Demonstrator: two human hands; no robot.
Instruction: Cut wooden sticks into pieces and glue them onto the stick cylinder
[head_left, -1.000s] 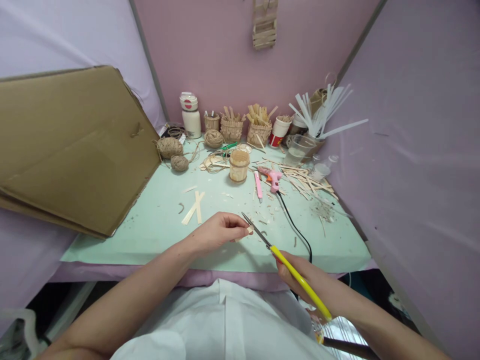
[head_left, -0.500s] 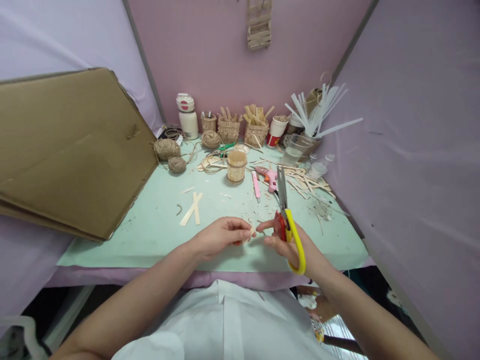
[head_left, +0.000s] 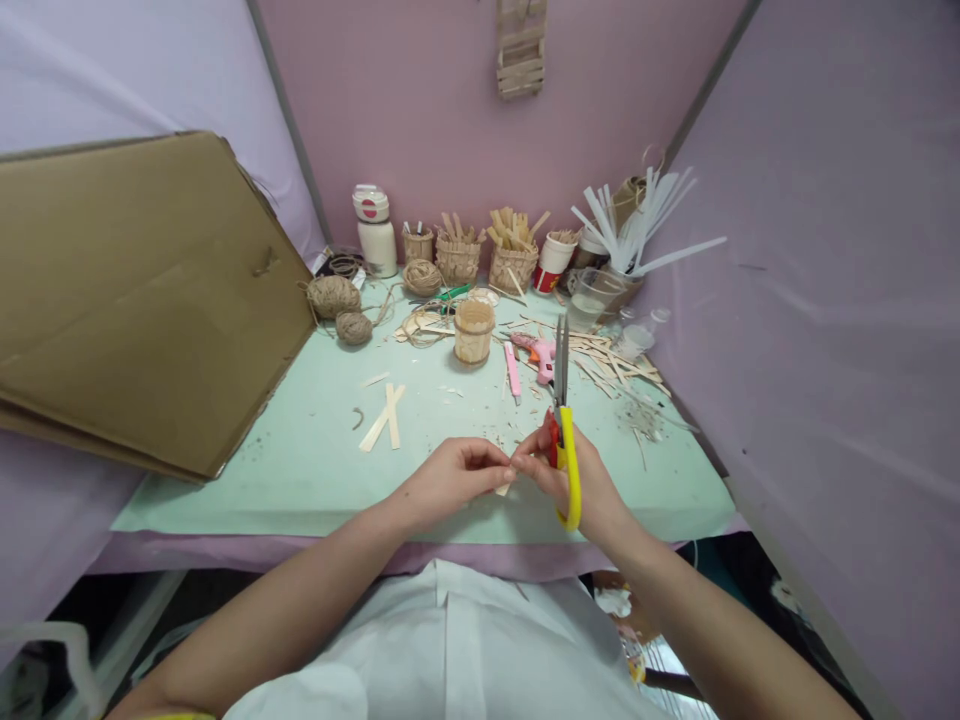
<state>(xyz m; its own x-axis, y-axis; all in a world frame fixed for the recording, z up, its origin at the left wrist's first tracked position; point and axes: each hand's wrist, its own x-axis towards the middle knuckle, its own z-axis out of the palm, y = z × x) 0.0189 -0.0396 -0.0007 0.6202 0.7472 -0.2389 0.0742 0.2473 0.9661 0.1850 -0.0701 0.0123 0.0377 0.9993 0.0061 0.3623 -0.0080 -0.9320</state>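
My left hand [head_left: 466, 472] pinches a small pale wood strip [head_left: 503, 489], most of it hidden by the fingers. My right hand [head_left: 564, 474] carries yellow-and-red-handled scissors [head_left: 568, 450], their blades pointing away from me. Its thumb and index finger meet the left fingertips at the strip. Beyond the hands stands a small round wooden cup [head_left: 474, 333] with cord round it. Two crossed wood strips [head_left: 391, 417] lie to the left. A pink cutter knife [head_left: 512, 374] and a pink glue gun [head_left: 541, 357] rest ahead of the right hand.
Cardboard sheets [head_left: 150, 310] lean at the left. Twine balls [head_left: 334, 298], a white bottle [head_left: 377, 235] and woven baskets of sticks [head_left: 513, 262] line the back. Loose wood strips [head_left: 611, 358] and a clear plastic cup [head_left: 590, 298] are at the right.
My right hand has moved left, its thumb and index finger closing beside the left fingertips. The scissors have turned more upright. My left hand tilts the strip downward.
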